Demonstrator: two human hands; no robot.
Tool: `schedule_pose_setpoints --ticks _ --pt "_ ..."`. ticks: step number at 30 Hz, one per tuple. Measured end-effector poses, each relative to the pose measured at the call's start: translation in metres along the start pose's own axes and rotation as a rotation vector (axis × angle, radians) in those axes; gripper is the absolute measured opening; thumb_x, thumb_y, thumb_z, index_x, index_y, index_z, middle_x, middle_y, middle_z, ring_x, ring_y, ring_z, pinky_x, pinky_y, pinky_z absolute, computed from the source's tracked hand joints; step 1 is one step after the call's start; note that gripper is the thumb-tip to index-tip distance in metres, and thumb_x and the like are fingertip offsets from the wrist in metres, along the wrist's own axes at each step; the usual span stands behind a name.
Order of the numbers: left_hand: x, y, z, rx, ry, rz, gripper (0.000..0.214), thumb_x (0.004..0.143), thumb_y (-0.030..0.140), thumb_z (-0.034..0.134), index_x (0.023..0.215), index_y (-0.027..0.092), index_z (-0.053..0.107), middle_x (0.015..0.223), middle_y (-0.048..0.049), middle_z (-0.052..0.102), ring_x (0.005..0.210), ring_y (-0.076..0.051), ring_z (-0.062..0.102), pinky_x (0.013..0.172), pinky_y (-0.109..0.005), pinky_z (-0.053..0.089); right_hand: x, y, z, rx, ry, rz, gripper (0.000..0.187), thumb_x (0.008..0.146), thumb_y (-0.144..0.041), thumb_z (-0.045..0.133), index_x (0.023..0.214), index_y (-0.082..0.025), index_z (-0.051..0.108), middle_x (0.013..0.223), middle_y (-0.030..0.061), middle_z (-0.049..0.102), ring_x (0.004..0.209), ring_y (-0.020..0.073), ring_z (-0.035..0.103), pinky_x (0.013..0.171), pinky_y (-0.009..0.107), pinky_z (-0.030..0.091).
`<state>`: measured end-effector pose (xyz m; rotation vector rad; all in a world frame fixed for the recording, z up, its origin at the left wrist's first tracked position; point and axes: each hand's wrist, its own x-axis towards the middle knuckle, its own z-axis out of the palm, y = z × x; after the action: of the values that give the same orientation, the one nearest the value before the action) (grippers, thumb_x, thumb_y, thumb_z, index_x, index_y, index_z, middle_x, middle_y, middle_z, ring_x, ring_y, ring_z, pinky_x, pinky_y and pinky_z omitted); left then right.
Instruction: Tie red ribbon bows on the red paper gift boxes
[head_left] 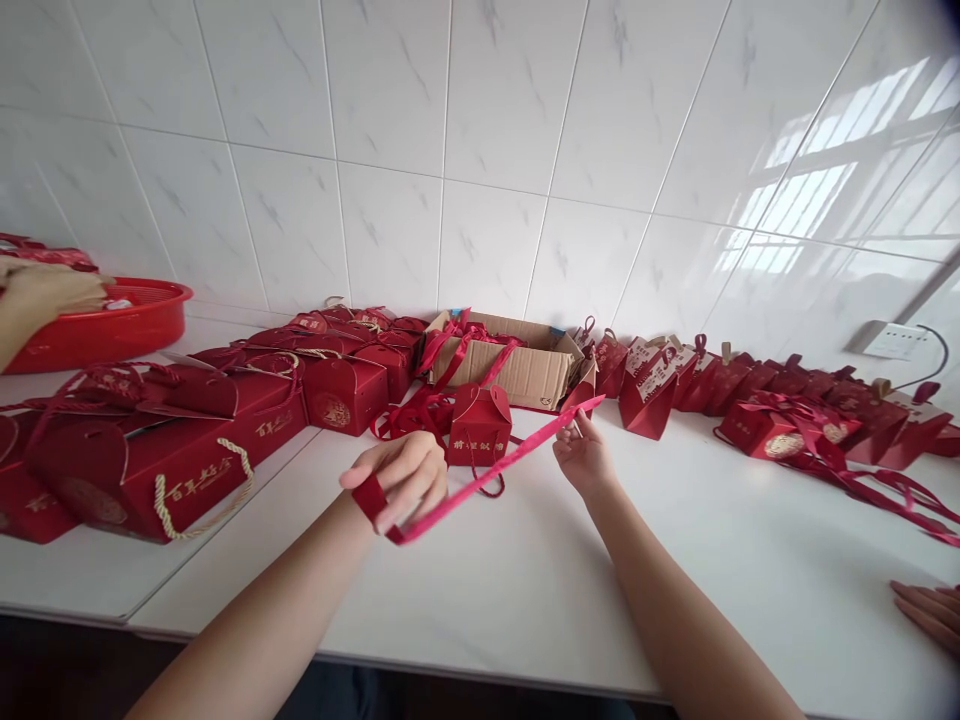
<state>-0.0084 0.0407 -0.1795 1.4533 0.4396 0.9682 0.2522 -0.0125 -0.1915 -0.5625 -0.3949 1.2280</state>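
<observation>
Left grip (409,478): loosely curled, fingers partly folded, and is holding one stretch of the red ribbon (517,452); how firmly, I am not managing to tell

Right grip: (585,455) nearly closed, thumb and fingertips apparently pinching near the other end, a narrow tip showing past them

Item, ribbon: one length, glossy, hanging above the counter (510,580) between both hands, rising toward the right; from where I am standing, it is crossing in front of the small red box (480,400), touching or apart not being clear

Handling, as judged: the ribbon is looking very light, soft and limp, having no stiffness of its own; its sheen is suggesting a slippery face, prone to sliding through slack fingers and to twisting; tearing is seeming unlikely, creasing likelier

Where to take hold: flat between thumb and forefinger, near each end, edges lying even, the middle staying free

Item, small box: standing upright on the counter, its dark cord handle (491,490) drooping in front; seeming light, stiffish card, liable to dent under squeezing; best being steadied by its lower sides

Adjacent stock: cardboard carton (517,372), holding more ribbon, is standing just behind
</observation>
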Motion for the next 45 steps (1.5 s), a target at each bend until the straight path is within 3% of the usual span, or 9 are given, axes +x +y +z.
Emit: schedule_pose_setpoints --ticks 2,4,9,13,17,22,28,34,45 --pt "-0.004 0.010 0.010 -0.049 -0.271 -0.145 0.075 0.013 0.091 0.055 0.040 0.025 0.030 0.033 -0.0043 0.045 0.045 -0.025 0.054 0.039 -0.036 0.040 0.000 -0.001 0.000 -0.005 0.008 -0.004 0.017 0.072 -0.026 0.073 0.077 -0.020 0.058 0.054 -0.0074 0.053 0.043 0.0044 0.047 0.035 0.015 0.034" --pt "-0.011 0.024 0.022 -0.160 -0.356 -0.177 0.075 0.017 0.087 0.062 0.043 0.023 0.033 0.046 -0.0055 0.055 0.051 -0.025 0.059 0.047 -0.037 0.046 0.000 0.000 -0.001 -0.021 0.026 -0.008 0.015 0.073 -0.026 0.071 0.080 -0.020 0.060 0.055 -0.0073 0.054 0.043 0.0043 0.047 0.036 0.015 0.036" --pt "-0.012 0.048 0.040 -0.434 0.202 -0.067 0.043 0.069 0.049 0.070 0.057 0.020 0.042 0.064 0.0006 0.057 0.054 -0.012 0.057 0.055 -0.027 0.047 0.000 0.004 -0.003 -0.091 0.052 -0.009 0.017 0.070 -0.025 0.070 0.084 -0.022 0.061 0.065 -0.0066 0.060 0.045 0.0050 0.049 0.038 0.017 0.040" --pt "-0.003 0.049 0.035 -0.270 0.605 0.040 0.035 0.068 0.039 0.065 0.058 0.020 0.038 0.056 0.0050 0.045 0.048 -0.008 0.048 0.048 -0.022 0.040 0.001 0.007 -0.004 -0.120 0.043 -0.014 0.020 0.068 -0.021 0.070 0.087 -0.022 0.062 0.064 -0.0071 0.059 0.046 0.0049 0.051 0.039 0.017 0.041" --pt "-0.001 0.036 0.027 -0.053 0.773 0.093 0.030 0.069 0.039 0.061 0.062 0.021 0.038 0.060 0.0052 0.042 0.051 -0.009 0.045 0.050 -0.023 0.037 0.000 0.007 -0.005 -0.140 0.030 -0.016 0.022 0.068 -0.023 0.068 0.089 -0.022 0.063 0.062 -0.0071 0.056 0.046 0.0051 0.050 0.041 0.017 0.042" --pt "0.000 0.019 0.023 0.258 1.003 0.172 0.030 0.057 0.014 0.069 0.074 0.021 0.045 0.086 0.0022 0.048 0.088 -0.015 0.052 0.085 -0.033 0.041 -0.002 0.009 -0.003 -0.190 0.003 -0.020 0.017 0.067 -0.028 0.068 0.080 -0.021 0.062 0.055 -0.0063 0.051 0.045 0.0079 0.048 0.041 0.021 0.042" --pt "-0.004 0.012 0.038 0.656 0.779 0.251 0.053 0.067 0.041 0.072 0.109 0.024 0.046 0.118 -0.0075 0.049 0.118 -0.027 0.044 0.101 -0.046 0.033 0.001 0.017 -0.004 -0.284 0.009 -0.059 0.014 0.067 -0.029 0.068 0.073 -0.020 0.060 0.056 -0.0051 0.050 0.046 0.0082 0.047 0.043 0.022 0.042" --pt "-0.006 -0.011 0.047 0.757 0.644 0.127 0.106 0.051 0.054 0.080 0.136 0.021 0.025 0.137 -0.0195 0.031 0.133 -0.040 0.027 0.103 -0.057 0.029 -0.005 0.024 -0.001 -0.415 0.034 -0.121 0.017 0.066 -0.032 0.072 0.071 -0.018 0.064 0.065 -0.0017 0.056 0.056 0.0092 0.050 0.046 0.021 0.040" --pt "-0.007 -0.012 0.044 0.768 0.420 0.295 0.113 0.060 0.043 0.079 0.144 0.023 0.007 0.143 -0.0196 0.032 0.133 -0.033 0.036 0.105 -0.049 0.035 -0.044 0.031 0.034 -0.657 -0.174 -0.178 0.029 0.070 -0.039 0.066 0.056 -0.018 0.052 0.059 -0.0028 0.048 0.056 0.0100 0.040 0.049 0.021 0.033"
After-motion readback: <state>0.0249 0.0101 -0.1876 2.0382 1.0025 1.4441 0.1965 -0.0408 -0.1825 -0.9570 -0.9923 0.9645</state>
